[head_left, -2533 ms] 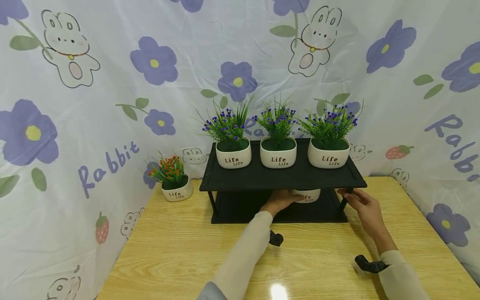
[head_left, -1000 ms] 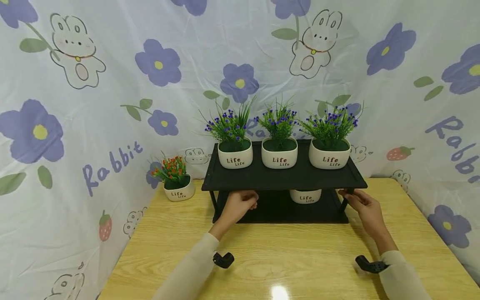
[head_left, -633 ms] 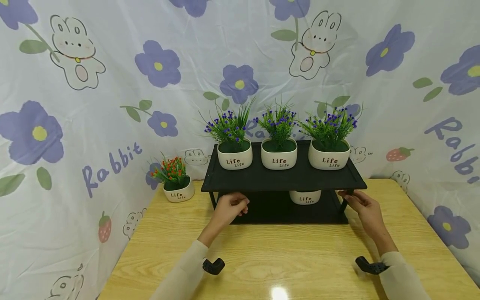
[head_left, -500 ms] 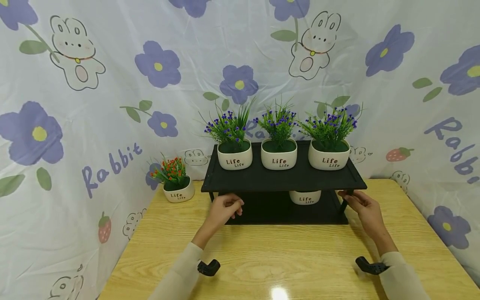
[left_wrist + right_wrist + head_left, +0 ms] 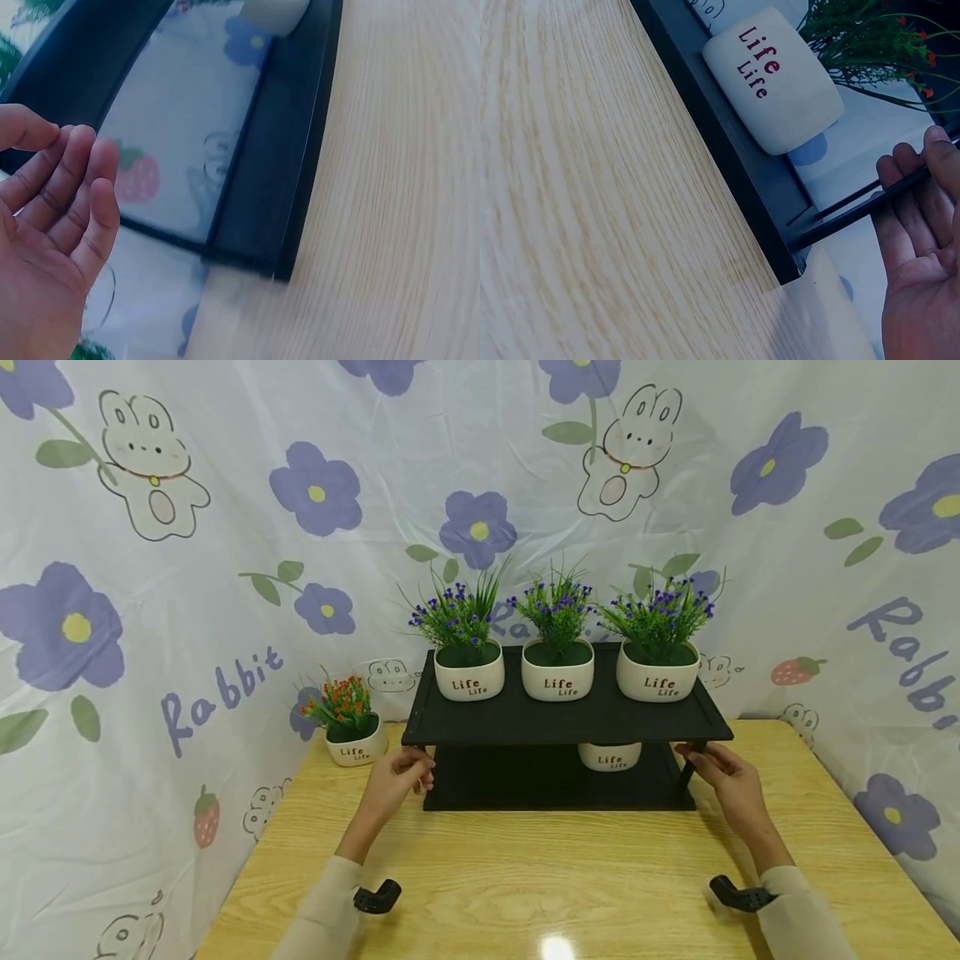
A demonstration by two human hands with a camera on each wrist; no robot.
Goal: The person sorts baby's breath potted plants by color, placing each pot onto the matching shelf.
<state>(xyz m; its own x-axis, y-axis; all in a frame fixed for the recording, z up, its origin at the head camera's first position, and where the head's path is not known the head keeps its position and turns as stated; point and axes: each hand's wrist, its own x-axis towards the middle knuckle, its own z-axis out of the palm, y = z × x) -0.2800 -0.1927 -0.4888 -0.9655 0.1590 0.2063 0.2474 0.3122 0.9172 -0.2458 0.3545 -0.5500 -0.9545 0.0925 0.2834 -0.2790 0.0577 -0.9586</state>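
A black two-tier shelf [image 5: 562,718] stands on the table. My right hand [image 5: 727,781] grips its right front post [image 5: 870,206], fingers behind it and thumb near the top. My left hand [image 5: 393,781] is at the left front post, just under the upper tier's corner. In the left wrist view the left hand [image 5: 56,202] has its fingers slightly bent and thumb close to them, with nothing seen between. On the lower tier sits a white "Life" pot [image 5: 776,82] with red flowers; the upper tier hides its plant in the head view.
Three white pots with purple flowers, left [image 5: 468,681], middle [image 5: 557,681] and right [image 5: 657,681], stand along the upper tier. Another white pot with red flowers [image 5: 356,743] is on the wooden table [image 5: 585,877], left of the shelf. A printed rabbit curtain [image 5: 225,568] hangs behind.
My left hand has let go of the pot on the lower tier and moved left, out to the shelf's left post. The right hand has stayed at the right post.
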